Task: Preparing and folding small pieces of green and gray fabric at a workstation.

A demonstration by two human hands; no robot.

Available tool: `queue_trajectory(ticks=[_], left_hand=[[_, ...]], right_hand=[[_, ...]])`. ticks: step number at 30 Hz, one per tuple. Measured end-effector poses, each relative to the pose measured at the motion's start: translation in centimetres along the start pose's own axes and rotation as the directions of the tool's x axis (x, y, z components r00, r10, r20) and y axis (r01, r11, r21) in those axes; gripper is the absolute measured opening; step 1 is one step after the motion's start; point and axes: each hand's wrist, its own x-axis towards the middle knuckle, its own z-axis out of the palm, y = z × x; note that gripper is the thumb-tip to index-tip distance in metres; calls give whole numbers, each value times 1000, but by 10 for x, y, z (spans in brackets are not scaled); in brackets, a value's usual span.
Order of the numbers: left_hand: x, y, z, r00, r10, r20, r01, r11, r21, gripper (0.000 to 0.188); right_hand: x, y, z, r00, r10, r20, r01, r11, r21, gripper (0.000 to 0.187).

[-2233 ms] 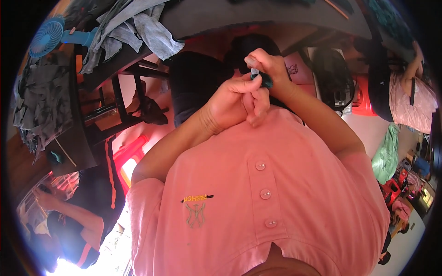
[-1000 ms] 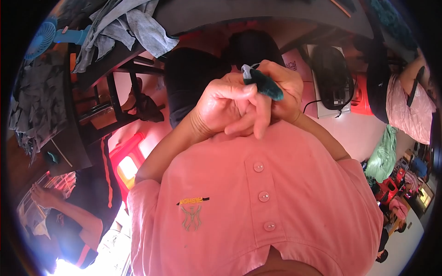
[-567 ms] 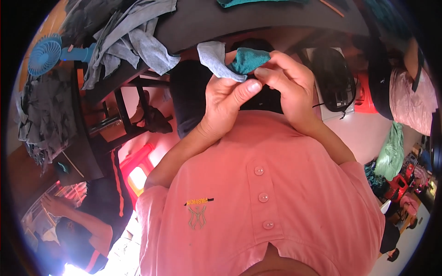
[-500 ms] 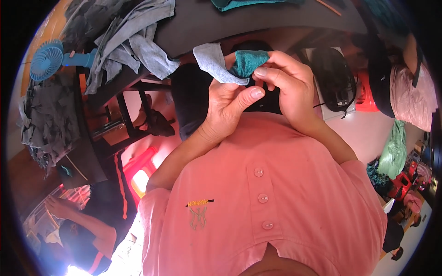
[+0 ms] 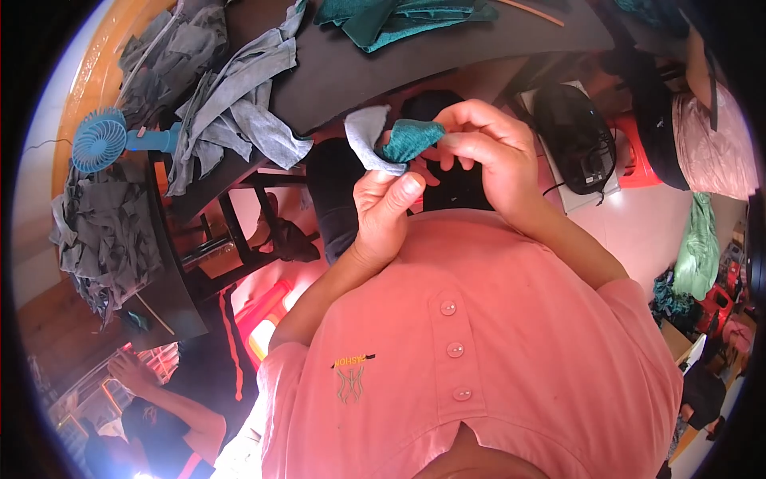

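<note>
In front of my chest my left hand (image 5: 384, 209) pinches a small pale grey-blue piece of fabric (image 5: 365, 137) under its thumb. Against it curls a teal piece of fabric (image 5: 411, 140), its lower part wrapped over the left fingers. From the right, my right hand (image 5: 493, 152) grips the teal fabric's right edge between thumb and forefinger. Whether the two pieces are joined cannot be made out. The tips of the lower fingers are partly hidden behind the cloth.
A dark table (image 5: 343, 76) spans the far side, bearing pale grey-blue strips (image 5: 259, 96), a teal fabric pile (image 5: 399, 22) and a thin stick (image 5: 531, 11). A blue fan (image 5: 100, 140) stands left, near grey cloth pieces (image 5: 108, 231). Another person's arm (image 5: 179, 407) shows lower left.
Both hands keep their hold on the fabric, which has shifted slightly down and left. The teal piece is stretched flatter toward the right fingers. The view has tilted a little, showing more table.
</note>
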Motion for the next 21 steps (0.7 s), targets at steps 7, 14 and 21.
queue_trajectory(ticks=[7,14,21], left_hand=[[-2,6,2,992,-124,-17,124,992,0,36],[4,9,9,977,-202,-75,187,969,-163,20],[6,7,-6,904,-428,12,392,815,-427,17]], right_hand=[[-2,-4,-5,999,-31,-14,30,999,-41,13],[-9,-1,-4,985,-62,162,86,986,-146,11],[6,25,-3,830,-524,192,555,739,-382,20]])
